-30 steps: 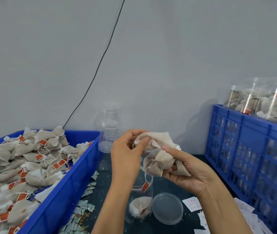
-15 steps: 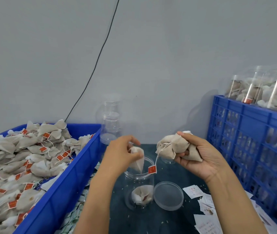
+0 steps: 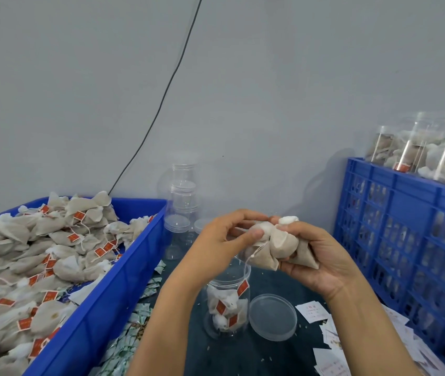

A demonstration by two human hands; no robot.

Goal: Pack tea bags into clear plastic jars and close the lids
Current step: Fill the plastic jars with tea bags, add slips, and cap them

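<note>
An open clear plastic jar (image 3: 228,302) stands on the dark table with a few tea bags at its bottom. Its clear lid (image 3: 272,317) lies flat just right of it. Above the jar, my right hand (image 3: 321,264) holds a bunch of beige tea bags (image 3: 278,245). My left hand (image 3: 220,244) has come to that bunch, and its thumb and fingers pinch one bag at the bunch's left end. A string with a red tag (image 3: 242,287) hangs from the bunch into the jar's mouth.
A blue bin (image 3: 102,299) heaped with tea bags fills the left. Empty clear jars (image 3: 183,202) stand stacked by the wall. At the right, a blue crate (image 3: 406,240) carries filled jars (image 3: 433,147). Paper slips (image 3: 332,329) and small sachets (image 3: 134,321) litter the table.
My left hand dropped a tea bag into the jar, then rose back to the bunch in my right hand. The jar now holds more bags. The camera moved slightly.
</note>
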